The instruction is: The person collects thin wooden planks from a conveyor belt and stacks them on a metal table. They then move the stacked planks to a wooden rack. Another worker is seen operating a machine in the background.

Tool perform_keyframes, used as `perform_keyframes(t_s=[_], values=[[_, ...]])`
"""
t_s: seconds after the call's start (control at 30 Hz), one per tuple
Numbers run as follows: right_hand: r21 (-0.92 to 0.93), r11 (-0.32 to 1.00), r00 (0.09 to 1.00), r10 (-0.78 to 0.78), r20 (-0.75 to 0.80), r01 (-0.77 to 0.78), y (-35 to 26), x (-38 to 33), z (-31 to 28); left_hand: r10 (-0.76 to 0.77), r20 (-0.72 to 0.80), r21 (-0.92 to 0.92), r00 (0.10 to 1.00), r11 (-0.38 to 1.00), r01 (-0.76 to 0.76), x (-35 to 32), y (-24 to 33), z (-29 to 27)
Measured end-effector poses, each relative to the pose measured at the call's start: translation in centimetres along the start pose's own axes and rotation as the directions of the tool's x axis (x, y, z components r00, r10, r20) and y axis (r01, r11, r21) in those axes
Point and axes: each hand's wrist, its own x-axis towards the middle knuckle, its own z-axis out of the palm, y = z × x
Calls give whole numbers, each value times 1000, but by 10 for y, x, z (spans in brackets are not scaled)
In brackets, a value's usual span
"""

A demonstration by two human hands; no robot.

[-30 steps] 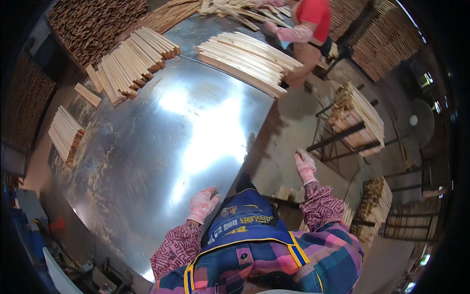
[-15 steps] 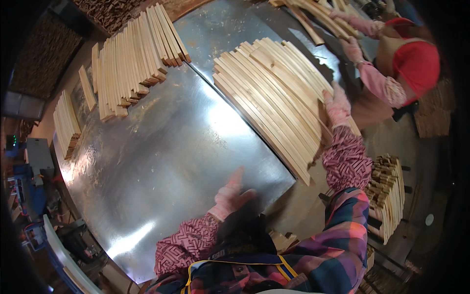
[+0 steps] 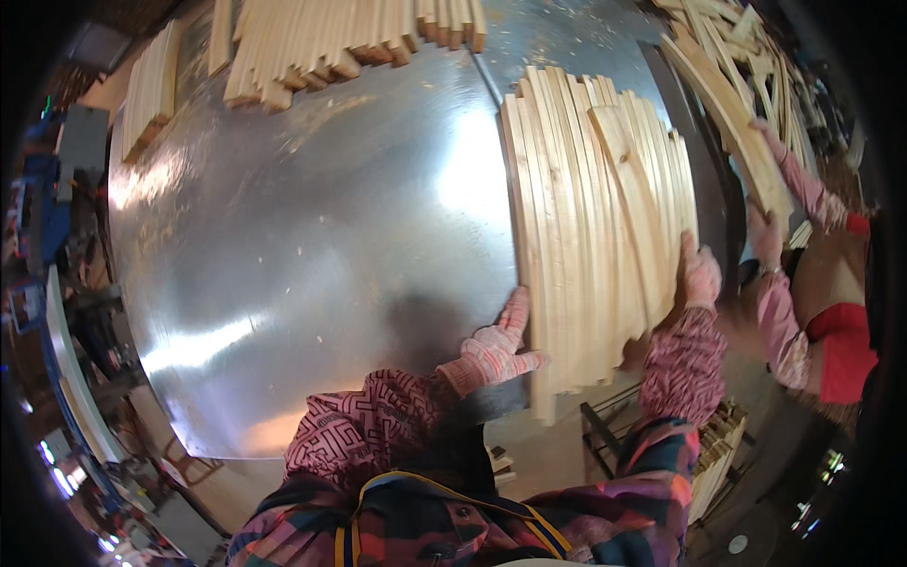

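Pale wooden strips [image 3: 562,236] lie side by side in a wide row on the right part of the metal table. Across them, slightly askew, rests a broader wooden slat [image 3: 624,161]. My left hand [image 3: 493,348], in a pink-and-white knit glove, is open at the row's near left edge, its forefinger and thumb spread against the outermost strip. Gloved the same way, my right hand [image 3: 701,276] lies along the right side of the row with its fingers stretched out. The row sits between my two hands; part of the right fingers is hidden by the strips.
Bundles of wooden strips [image 3: 321,42] lie at the table's far left edge, with a smaller stack [image 3: 151,90] beside them. At right a co-worker's gloved hands [image 3: 767,231] hold a long plank [image 3: 732,113] by a wood pile. Another strip stack [image 3: 718,463] stands below my right arm.
My left hand has come right, from over bare metal to the row's left edge. My right hand stays at the opposite side. The view has swung, and the co-worker's plank has shifted.
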Motion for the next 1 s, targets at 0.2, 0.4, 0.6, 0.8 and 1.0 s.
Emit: perform_keyframes(t_s=[0.2, 0.4, 0.6, 0.8, 1.0], values=[[471, 711, 850, 390, 354, -523, -156, -120, -90, -70, -315, -184, 947, 983, 11, -114, -118, -45], [501, 725, 866, 278, 416, -473, -310, -222, -157, -45, -363, -85, 931, 996, 15, -264, -255, -54], [578, 672, 884, 307, 351, -463, -508, -308, -267, -154, -394, -224, 906, 972, 68, -445, -401, -80], [727, 388, 802, 61, 594, -567, -656, -321, -343, -467, -333, -203, 819, 884, 422, -574, -506, -130], [811, 524, 824, -318, 470, -260, -693, -336, -319, -482, -502, -252, 718, 876, 412, -603, -524, -156]])
